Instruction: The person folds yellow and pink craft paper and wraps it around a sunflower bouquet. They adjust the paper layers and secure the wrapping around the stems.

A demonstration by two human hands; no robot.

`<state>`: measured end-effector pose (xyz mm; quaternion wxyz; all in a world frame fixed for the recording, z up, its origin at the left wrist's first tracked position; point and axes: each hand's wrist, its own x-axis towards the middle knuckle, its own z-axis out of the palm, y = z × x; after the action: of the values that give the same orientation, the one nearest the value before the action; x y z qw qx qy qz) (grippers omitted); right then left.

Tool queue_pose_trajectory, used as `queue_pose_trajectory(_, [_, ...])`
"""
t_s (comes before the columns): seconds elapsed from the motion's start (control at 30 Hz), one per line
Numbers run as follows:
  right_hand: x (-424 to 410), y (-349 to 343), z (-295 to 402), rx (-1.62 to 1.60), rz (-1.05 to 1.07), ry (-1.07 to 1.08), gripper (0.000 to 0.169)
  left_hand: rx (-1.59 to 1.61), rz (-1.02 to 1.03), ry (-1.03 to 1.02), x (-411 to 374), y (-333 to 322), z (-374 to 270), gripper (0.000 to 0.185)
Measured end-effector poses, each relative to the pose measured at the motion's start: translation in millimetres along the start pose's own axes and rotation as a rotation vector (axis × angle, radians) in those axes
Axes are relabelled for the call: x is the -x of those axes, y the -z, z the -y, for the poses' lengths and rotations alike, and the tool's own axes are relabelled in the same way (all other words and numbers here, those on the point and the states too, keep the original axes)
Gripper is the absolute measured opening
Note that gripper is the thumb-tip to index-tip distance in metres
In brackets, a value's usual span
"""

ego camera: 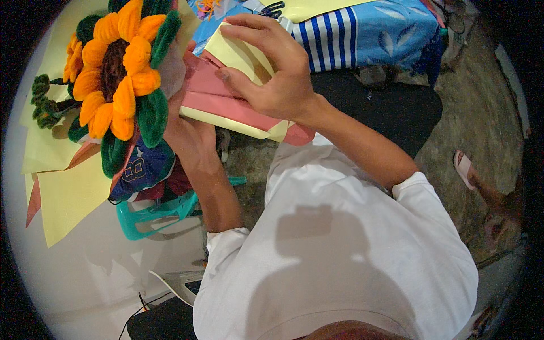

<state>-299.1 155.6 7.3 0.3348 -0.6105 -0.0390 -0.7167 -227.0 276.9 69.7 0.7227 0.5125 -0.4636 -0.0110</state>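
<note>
A bouquet lies across both my hands, its flowers to the left. Its large sunflower (114, 76) has orange fuzzy petals, a dark brown centre and green leaves, and looks made of pipe cleaners. A smaller orange flower (73, 59) and a green curled stem piece (44, 102) sit behind it. Pink and yellow wrapping paper (225, 95) is folded around the lower end. My left hand (191, 127) grips this wrap from beneath; the flower and paper hide most of its fingers. My right hand (284, 72) holds the upper side, thumb on the pink layer, fingers over a yellow flap (238, 53).
A table with a blue patterned cloth (382, 38) stands ahead, bearing yellow paper (314, 8) and a black cord (272, 9). At left are a teal plastic chair (127, 221) and a navy numbered garment (144, 165). Someone's sandalled foot (465, 170) is at right.
</note>
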Motion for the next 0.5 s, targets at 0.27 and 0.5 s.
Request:
queue_pose_trajectory(0.27, [1.0, 6.0, 1.0, -0.269, 0.158, -0.286, 0.068, 0.316, 0.065, 0.156, -0.5, 6.6, -2.3, 0.072])
queue_pose_trajectory(0.5, [1.6, 0.0, -10.4, -0.227, 0.06, -0.167, 0.063, 0.401, 0.014, 0.127, 2.0, 8.1, -3.5, 0.067])
